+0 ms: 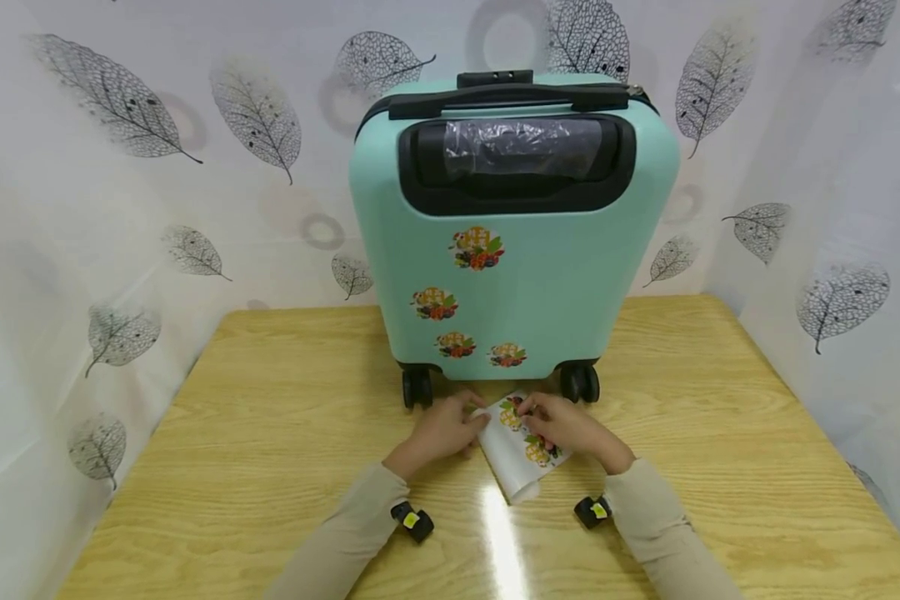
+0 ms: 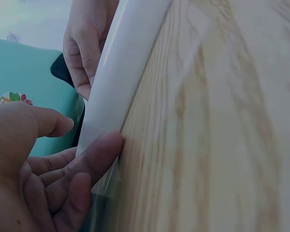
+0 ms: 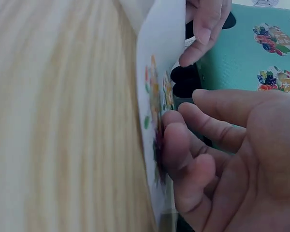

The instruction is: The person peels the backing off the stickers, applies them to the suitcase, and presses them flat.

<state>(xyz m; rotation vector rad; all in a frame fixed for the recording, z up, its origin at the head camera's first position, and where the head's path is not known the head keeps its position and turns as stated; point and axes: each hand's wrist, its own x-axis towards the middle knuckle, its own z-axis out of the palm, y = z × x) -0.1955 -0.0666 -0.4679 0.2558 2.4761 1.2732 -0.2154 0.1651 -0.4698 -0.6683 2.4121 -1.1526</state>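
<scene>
**Sticker sheet [image 1: 506, 460] handled before an upright suitcase [image 1: 555, 287]**

At left, the sheet's edge is held by the left hand [image 1: 446, 427], its thumb and fingers set to either side of the paper, apparently so that the backing is steadied. Toward the middle, the mint-green suitcase is stood on the counter [image 1: 270, 433], its broad front turned toward the person, presumably for easy reach; four fruit stickers [image 1: 477, 249] are borne on its shell. The sheet is kept low over the counter, between the hands and near the wheels [image 1: 417, 387], its near end curled. At right, the printed designs are touched by the bent fingers of the right hand [image 1: 566, 423]; whether one is pinched cannot be told.
</scene>
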